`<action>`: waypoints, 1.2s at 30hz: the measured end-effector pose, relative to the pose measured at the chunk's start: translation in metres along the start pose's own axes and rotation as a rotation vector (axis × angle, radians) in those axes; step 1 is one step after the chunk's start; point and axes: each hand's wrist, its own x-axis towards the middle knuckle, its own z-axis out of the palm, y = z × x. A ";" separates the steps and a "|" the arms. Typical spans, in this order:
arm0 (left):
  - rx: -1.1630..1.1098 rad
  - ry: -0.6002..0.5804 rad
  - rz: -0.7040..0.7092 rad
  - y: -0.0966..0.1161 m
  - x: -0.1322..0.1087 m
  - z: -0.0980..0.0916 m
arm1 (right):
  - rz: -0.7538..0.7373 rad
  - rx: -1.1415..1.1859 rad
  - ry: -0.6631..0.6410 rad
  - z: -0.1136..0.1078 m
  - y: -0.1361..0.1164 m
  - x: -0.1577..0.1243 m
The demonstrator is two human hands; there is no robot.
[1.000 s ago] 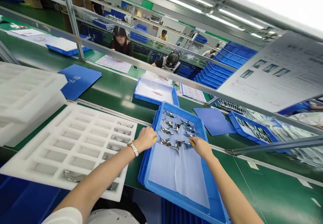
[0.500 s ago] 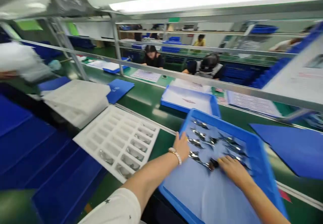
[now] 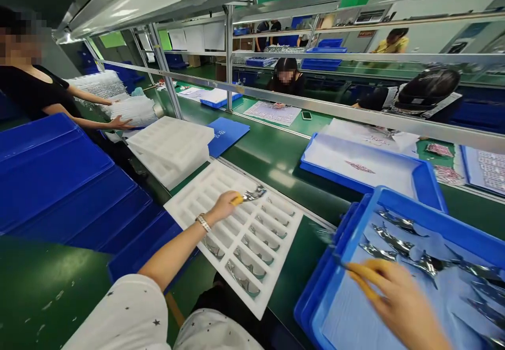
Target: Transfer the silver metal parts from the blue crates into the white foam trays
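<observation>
My left hand, with yellow fingertip covers, pinches a shiny curved metal part above a white foam tray. Similar parts lie in several of the tray's slots, mostly along its right side. My right hand, also with yellow fingertip covers, is over the left rim of a blue bin. From its fingers a motion-blurred metal part sticks out to the left. More shiny curved parts lie on the bin's pale liner.
Stacked white foam trays stand at the back left, beside a blue sheet. A shallow blue tray lies behind the bin. Blue bins fill the left. A person handles wrapped bundles there; others sit across the bench.
Both hands have moved off the parts in the bin. My left hand has gone left over the foam tray with a metal part; my right has come to the bin's left rim. The view has turned left.
</observation>
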 end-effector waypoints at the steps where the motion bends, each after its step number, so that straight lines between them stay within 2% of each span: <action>1: 0.002 0.035 -0.037 -0.017 -0.004 -0.020 | -0.036 0.072 -0.065 0.019 -0.034 0.027; 3: -0.013 0.076 -0.100 -0.048 -0.014 -0.048 | -0.112 0.219 -0.214 0.062 -0.103 0.079; 5: -0.054 0.083 -0.160 -0.072 -0.024 -0.062 | -0.159 0.283 -0.338 0.102 -0.159 0.117; 6: -0.077 0.082 -0.194 -0.082 -0.030 -0.065 | -0.159 0.288 -0.388 0.119 -0.179 0.128; 8: -0.115 0.076 -0.269 -0.099 -0.041 -0.065 | -0.133 0.271 -0.466 0.142 -0.202 0.137; 11: -0.135 0.063 -0.330 -0.117 -0.053 -0.061 | -0.113 0.247 -0.533 0.156 -0.210 0.133; 15: -0.125 0.031 -0.278 -0.128 -0.057 -0.056 | -0.133 0.194 -0.601 0.159 -0.211 0.129; 21: -0.038 -0.026 -0.186 -0.126 -0.051 -0.053 | -0.022 0.010 -0.720 0.176 -0.217 0.138; 25: -0.035 -0.065 -0.182 -0.124 -0.052 -0.056 | -0.060 -0.088 -0.821 0.188 -0.230 0.145; 29: -0.018 -0.105 -0.142 -0.123 -0.051 -0.062 | -0.063 -0.218 -0.857 0.198 -0.245 0.151; 31: -0.017 -0.132 -0.107 -0.123 -0.049 -0.067 | -0.055 -0.224 -0.861 0.195 -0.245 0.152; 33: 0.006 -0.166 -0.077 -0.121 -0.048 -0.075 | -0.071 -0.220 -0.849 0.183 -0.238 0.151; 34: 0.035 -0.185 -0.062 -0.119 -0.047 -0.079 | -0.093 -0.218 -0.809 0.174 -0.234 0.152; 36: 0.124 -0.231 -0.030 -0.112 -0.045 -0.089 | -0.162 -0.227 -0.629 0.153 -0.226 0.156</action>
